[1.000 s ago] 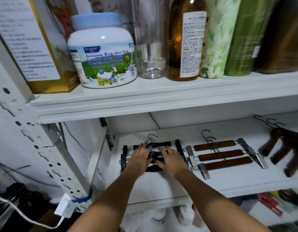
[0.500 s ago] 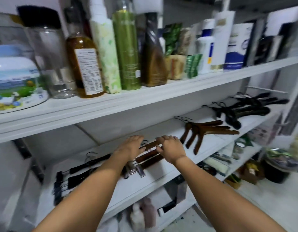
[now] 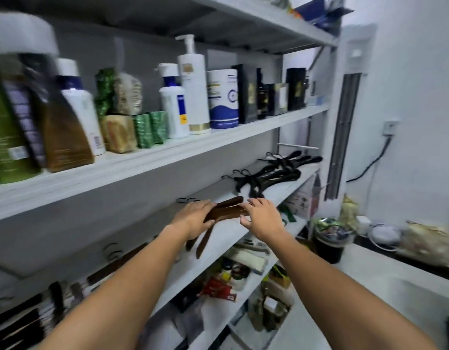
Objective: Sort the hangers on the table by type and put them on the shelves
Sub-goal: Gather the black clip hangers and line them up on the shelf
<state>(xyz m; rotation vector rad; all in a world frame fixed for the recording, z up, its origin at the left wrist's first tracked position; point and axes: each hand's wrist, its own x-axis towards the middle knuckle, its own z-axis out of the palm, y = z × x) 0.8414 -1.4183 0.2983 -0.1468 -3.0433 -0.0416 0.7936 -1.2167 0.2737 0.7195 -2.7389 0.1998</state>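
Note:
A stack of brown wooden hangers (image 3: 227, 210) lies on the middle shelf (image 3: 228, 234). My left hand (image 3: 195, 218) is closed over the stack's middle, and two hanger arms stick out below it. My right hand (image 3: 262, 218) has spread fingers, with the fingertips touching the stack's right end. Further right on the same shelf lie several black hangers (image 3: 276, 173). To the lower left, blurred, lie brown clip hangers (image 3: 117, 263) and black clip hangers (image 3: 18, 322).
The upper shelf (image 3: 193, 145) carries bottles, pump dispensers, packets and dark boxes. The lower shelf (image 3: 246, 291) is crowded with small items. A white counter (image 3: 385, 281) at the right holds a dark tub (image 3: 330, 242) and bags; a cable hangs from a wall socket.
My view swung right along the shelf. Both hands moved from the black clip hangers, over the brown clip hangers, to the brown wooden hangers.

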